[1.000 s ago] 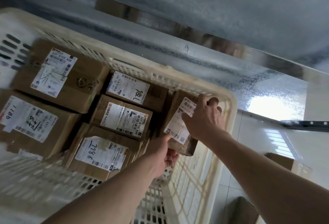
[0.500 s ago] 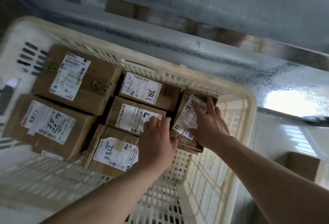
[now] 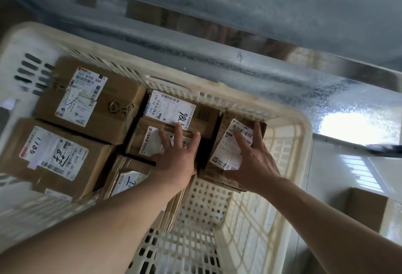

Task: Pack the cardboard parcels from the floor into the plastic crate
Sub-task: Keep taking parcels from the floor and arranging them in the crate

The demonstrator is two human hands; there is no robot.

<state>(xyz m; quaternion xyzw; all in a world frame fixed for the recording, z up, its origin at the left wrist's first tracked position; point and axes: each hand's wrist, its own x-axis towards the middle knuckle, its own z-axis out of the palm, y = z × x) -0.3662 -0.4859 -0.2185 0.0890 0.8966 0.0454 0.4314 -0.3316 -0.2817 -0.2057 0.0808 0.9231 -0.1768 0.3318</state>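
Observation:
A cream plastic crate (image 3: 289,121) holds several labelled cardboard parcels. My left hand (image 3: 176,156) lies flat with spread fingers on a middle parcel (image 3: 143,139), below the parcel marked 786 (image 3: 171,108). My right hand (image 3: 252,160) presses with straight fingers on a small parcel (image 3: 226,154) lying in the crate's far right corner. Two large parcels (image 3: 91,99) (image 3: 50,156) fill the left side. A further parcel (image 3: 128,180) sits under my left forearm, mostly hidden.
The crate's near right floor (image 3: 206,204) is bare perforated plastic. A metal ledge and wall (image 3: 239,60) run behind the crate. One more cardboard parcel (image 3: 365,208) stands on the glossy white floor at the right.
The small parcel has gone from tilted to lying lower in the corner, and my right hand flattened on it. My left hand moved up from the small parcel's lower edge onto the middle parcel.

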